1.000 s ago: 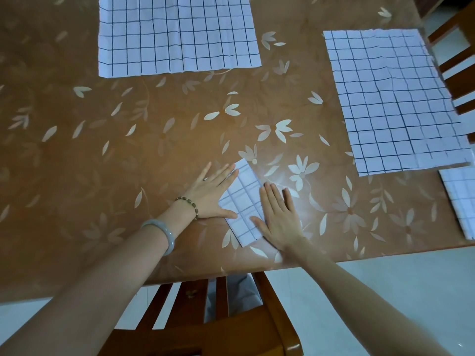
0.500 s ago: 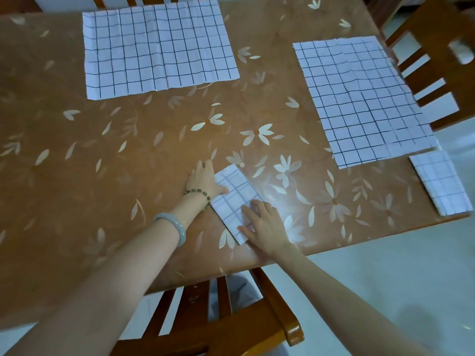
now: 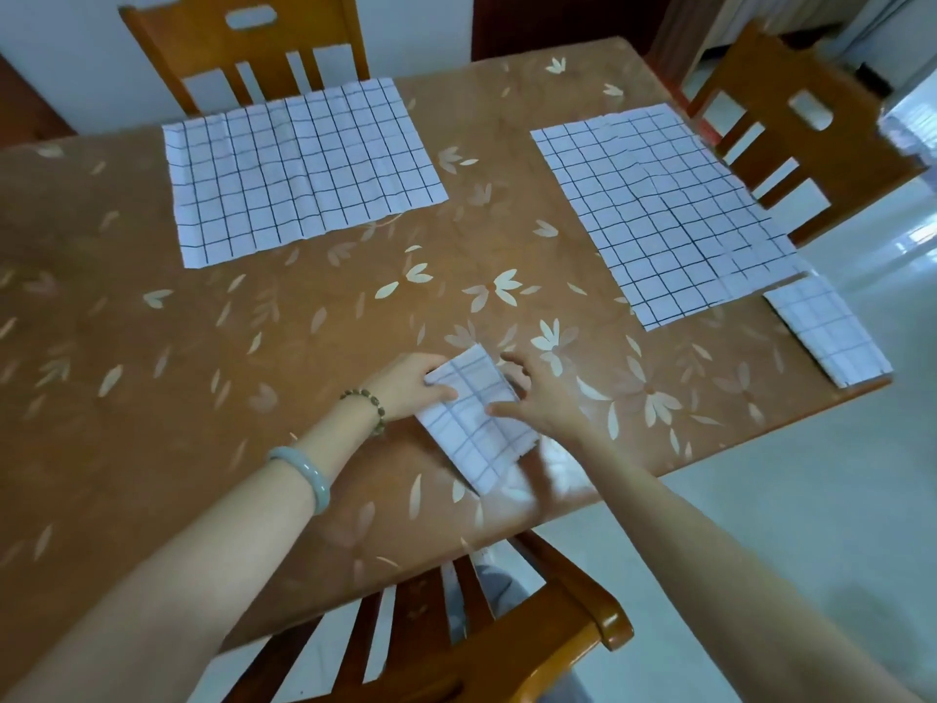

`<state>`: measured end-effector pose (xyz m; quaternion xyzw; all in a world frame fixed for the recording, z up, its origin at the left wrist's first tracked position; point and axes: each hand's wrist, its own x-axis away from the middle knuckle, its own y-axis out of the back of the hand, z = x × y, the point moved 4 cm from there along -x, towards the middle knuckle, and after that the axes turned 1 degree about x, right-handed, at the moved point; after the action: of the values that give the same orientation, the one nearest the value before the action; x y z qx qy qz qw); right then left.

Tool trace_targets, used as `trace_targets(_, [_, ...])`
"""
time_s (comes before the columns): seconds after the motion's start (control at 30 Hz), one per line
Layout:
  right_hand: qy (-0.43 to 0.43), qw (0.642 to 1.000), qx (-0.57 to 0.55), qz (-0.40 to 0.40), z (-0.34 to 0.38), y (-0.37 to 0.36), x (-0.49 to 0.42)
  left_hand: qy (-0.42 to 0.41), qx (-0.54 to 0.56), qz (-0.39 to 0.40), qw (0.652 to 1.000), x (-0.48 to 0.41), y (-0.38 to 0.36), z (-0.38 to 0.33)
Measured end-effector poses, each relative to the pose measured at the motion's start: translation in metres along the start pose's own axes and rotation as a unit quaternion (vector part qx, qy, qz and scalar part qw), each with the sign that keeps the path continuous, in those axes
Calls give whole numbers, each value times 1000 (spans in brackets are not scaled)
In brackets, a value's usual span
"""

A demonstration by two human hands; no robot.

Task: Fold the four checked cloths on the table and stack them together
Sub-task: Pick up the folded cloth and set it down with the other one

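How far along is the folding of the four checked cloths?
Done: one folded white checked cloth lies at the right table edge. In hand: the left hand grips a second folded cloth near the front edge, and the right hand touches it. Left: the far-left flat cloth and the far-right flat cloth lie unfolded, and nothing is stacked yet.

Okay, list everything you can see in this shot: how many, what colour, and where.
unfolded cloths: 2, white with dark checks, lying flat, far left and far right.
near folded cloth: 1, white checked, near edge, centre.
second folded cloth: 1, white checked, right edge.
table: 1, brown with pale leaf pattern, under the cloths.
chairs: 3, orange-brown wood, far, right and near sides.
bracelets: 2, dark beads and pale green bangle, left wrist.
left hand: 1, pinches the near folded cloth's left edge.
right hand: 1, at its right edge, grip blurred.
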<state>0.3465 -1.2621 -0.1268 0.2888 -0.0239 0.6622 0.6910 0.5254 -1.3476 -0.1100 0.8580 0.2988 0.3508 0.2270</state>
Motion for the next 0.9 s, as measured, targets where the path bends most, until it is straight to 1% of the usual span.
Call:
trace_targets(0.07, [-17, 995, 35, 92, 17, 6, 2, -19, 33, -7, 999, 13, 13, -10])
trace_targets(0.13, [-39, 989, 88, 111, 22, 15, 4, -26, 85, -21, 996, 23, 27, -17])
trace_targets(0.17, [-62, 988, 83, 112, 22, 20, 8, -29, 111, -29, 993, 28, 34, -22])
trace_targets(0.23, [-94, 988, -7, 120, 18, 25, 19, -28, 151, -44, 987, 36, 46, -29])
trace_targets(0.3, [-117, 978, -113, 131, 17, 29, 38, -19, 186, -58, 981, 41, 51, -34])
trace_targets(0.4, [-126, 960, -241, 60, 8, 44, 58, -6, 231, -63, 971, 44, 44, -41])
trace_targets(0.47, [-126, 951, -283, 20, 3, 55, 69, 0, 284, -57, 957, 44, 34, -53])
trace_targets(0.53, [-127, 947, -296, -18, -3, 69, 80, 24, 329, -51, 943, 39, 22, -65])
trace_targets(0.7, [-133, 930, -328, -101, -25, 121, 101, 53, 316, -38, 946, 13, -9, -100])
trace_targets(0.8, [-126, 925, -338, -121, -45, 155, 111, 51, 318, -31, 946, -3, -34, -131])
trace_targets(0.9, [-113, 923, -347, -122, -66, 192, 120, 58, 331, -20, 941, -20, -58, -163])
